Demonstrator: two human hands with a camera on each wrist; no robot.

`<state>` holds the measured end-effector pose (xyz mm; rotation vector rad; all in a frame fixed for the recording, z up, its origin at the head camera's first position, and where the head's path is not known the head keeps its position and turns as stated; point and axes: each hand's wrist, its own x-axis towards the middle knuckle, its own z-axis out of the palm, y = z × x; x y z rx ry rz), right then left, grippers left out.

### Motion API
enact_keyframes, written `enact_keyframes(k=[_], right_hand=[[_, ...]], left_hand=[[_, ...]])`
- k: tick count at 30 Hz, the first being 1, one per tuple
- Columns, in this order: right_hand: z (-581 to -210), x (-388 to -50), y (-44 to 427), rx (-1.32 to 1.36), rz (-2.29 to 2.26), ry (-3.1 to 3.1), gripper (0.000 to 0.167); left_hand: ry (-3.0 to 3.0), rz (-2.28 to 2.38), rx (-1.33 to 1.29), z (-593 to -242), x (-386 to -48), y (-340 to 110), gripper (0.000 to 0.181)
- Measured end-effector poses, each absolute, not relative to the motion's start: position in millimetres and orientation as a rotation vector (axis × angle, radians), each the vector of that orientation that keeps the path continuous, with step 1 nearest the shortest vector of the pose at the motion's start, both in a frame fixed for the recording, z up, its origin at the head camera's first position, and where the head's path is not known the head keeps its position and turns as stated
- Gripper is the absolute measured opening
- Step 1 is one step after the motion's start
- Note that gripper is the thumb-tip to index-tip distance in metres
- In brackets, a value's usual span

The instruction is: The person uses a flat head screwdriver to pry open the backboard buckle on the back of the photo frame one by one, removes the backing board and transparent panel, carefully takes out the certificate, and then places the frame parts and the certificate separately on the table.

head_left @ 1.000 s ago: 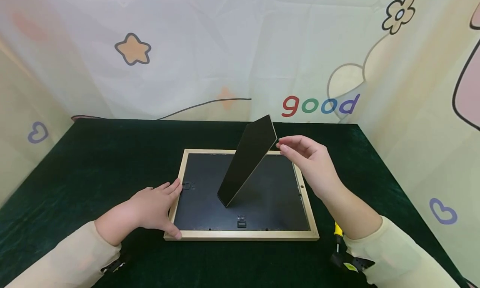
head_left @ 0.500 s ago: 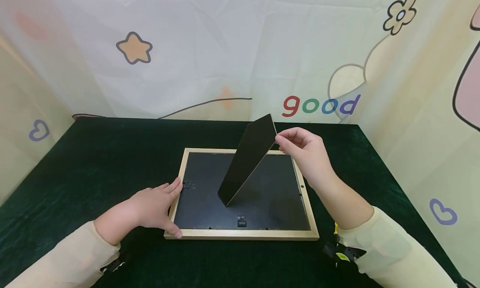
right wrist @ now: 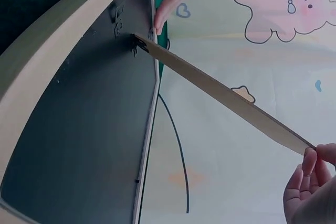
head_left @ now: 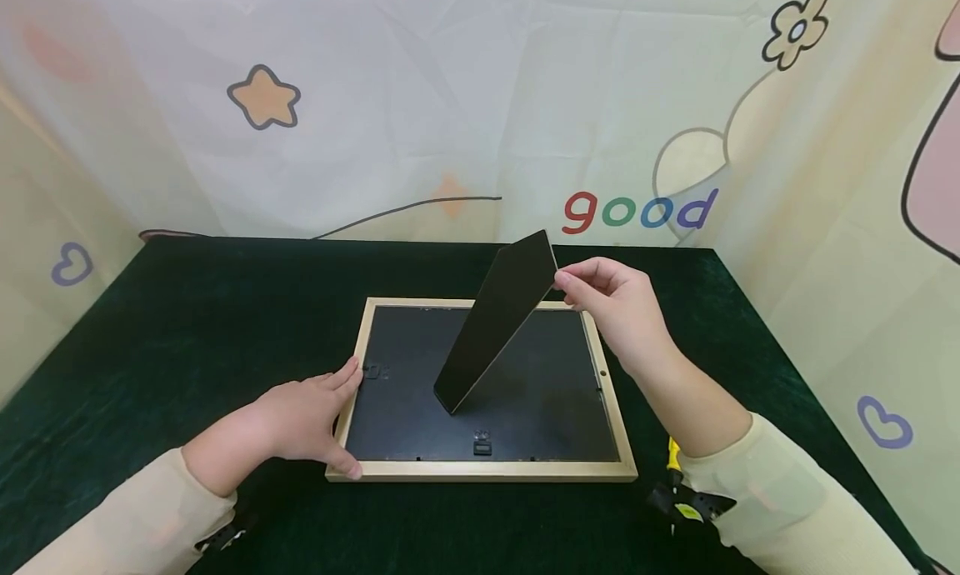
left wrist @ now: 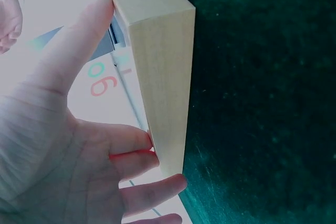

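A picture frame [head_left: 480, 472] with a light wood rim lies back side up on the dark green cloth. From its black backing board [head_left: 555, 392] a black easel stand [head_left: 498, 317] tilts up, attached at its near end. My right hand [head_left: 618, 308] pinches the stand's right edge near its raised end; the right wrist view shows the stand's brown inner side [right wrist: 226, 100] and the thumb and fingertips on its tip. At the frame's near left corner rests my left hand [head_left: 303, 421], thumb on the front rim and straight fingers along the left side [left wrist: 160, 87].
A yellow and black tool [head_left: 673, 458] lies on the cloth to the right, partly hidden by the right sleeve. Small metal hangers [head_left: 482, 443] sit on the backing. Behind the table [head_left: 247, 292] hangs a printed curtain [head_left: 420, 100].
My right hand has moved slightly up and left and now pinches the stand's edge, where it was just beside it before. The left hand and the picture frame look the same.
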<state>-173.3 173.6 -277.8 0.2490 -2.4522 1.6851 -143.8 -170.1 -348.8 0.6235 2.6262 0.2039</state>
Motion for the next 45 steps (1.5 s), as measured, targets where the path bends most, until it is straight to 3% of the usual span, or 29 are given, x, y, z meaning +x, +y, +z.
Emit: enact_keyframes(k=[45], right_hand=[[-312.5, -201.2, 213.5, -0.057, 1.806, -2.552, 0.042]], left_hand=[[2.629, 0.234, 0.634, -349.9, -142.6, -171.6, 0.114]])
